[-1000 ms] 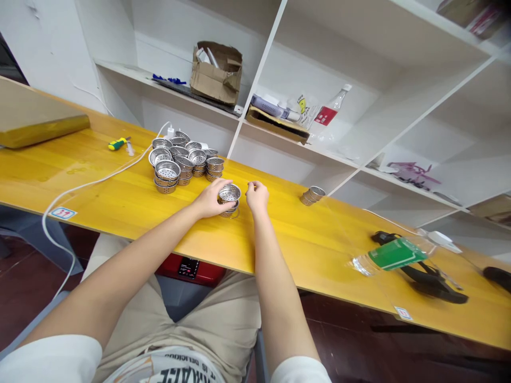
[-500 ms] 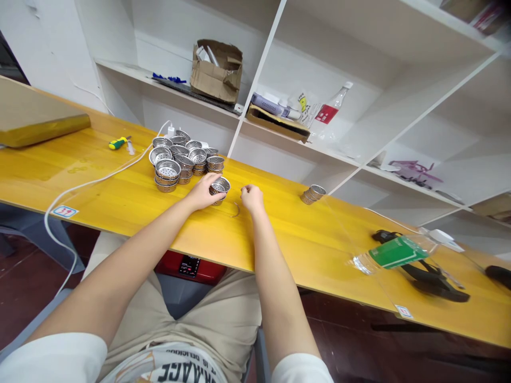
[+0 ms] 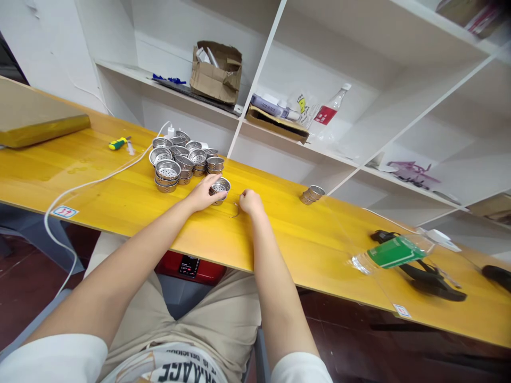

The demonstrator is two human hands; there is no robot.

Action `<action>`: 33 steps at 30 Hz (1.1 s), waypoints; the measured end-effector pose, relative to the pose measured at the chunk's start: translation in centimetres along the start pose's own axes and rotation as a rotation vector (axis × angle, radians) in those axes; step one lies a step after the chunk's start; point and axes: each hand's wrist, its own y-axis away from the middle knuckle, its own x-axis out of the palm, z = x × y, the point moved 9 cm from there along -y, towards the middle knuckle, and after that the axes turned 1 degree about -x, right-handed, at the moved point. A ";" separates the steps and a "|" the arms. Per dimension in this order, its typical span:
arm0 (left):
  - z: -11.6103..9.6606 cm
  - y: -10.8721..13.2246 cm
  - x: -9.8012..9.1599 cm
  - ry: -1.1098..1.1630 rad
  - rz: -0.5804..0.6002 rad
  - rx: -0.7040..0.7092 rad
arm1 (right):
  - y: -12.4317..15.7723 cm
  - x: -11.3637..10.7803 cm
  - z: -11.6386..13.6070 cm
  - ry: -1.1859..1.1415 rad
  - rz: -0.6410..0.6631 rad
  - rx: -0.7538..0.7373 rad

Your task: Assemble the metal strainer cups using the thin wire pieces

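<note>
The left hand (image 3: 203, 192) has its fingers clamped on the rim of a steel strainer (image 3: 220, 186), partly hiding it. The right hand (image 3: 251, 202) has its fingers bunched together beside a thin wire (image 3: 235, 211); any grip is too small to make out. More strainers (image 3: 167, 170) stand on the yellow wooden bench (image 3: 80, 175) below white shelves (image 3: 279, 170).

Bench items: steel, varnished wood, plastic, card.
Perforated strainer cups (image 3: 168, 170) are stainless steel, smooth with a bright sheen. Thin metal wire piece (image 3: 235, 211) is too small to call the finish, probably bright too. Benchtop (image 3: 80, 173) is yellow varnished wood, glossy with visible grain. Shelving (image 3: 359, 80) is smooth matt white board. Carton (image 3: 215, 74) is rough brown corrugated cardboard. Bottle (image 3: 361, 263) is clear, smooth plastic; its green label (image 3: 396, 251) is glossy. Cable (image 3: 91, 183) has a smooth white plastic sheath.
</note>
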 end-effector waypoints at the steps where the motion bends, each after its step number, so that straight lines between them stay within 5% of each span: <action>1: 0.0 0.0 0.0 0.010 -0.001 -0.002 | 0.1 0.2 0.0 0.013 0.023 0.000; 11: -0.1 -0.1 -0.2 0.026 -0.018 -0.028 | 0.5 1.8 -0.4 -0.094 0.205 0.050; 26: 0.3 0.4 -0.1 0.111 -0.074 -0.115 | 0.7 1.9 -0.7 -0.122 0.227 0.067; 33: 2.8 -0.2 -1.8 0.308 -0.288 -0.236 | 1.0 1.4 -0.3 -0.035 0.229 0.038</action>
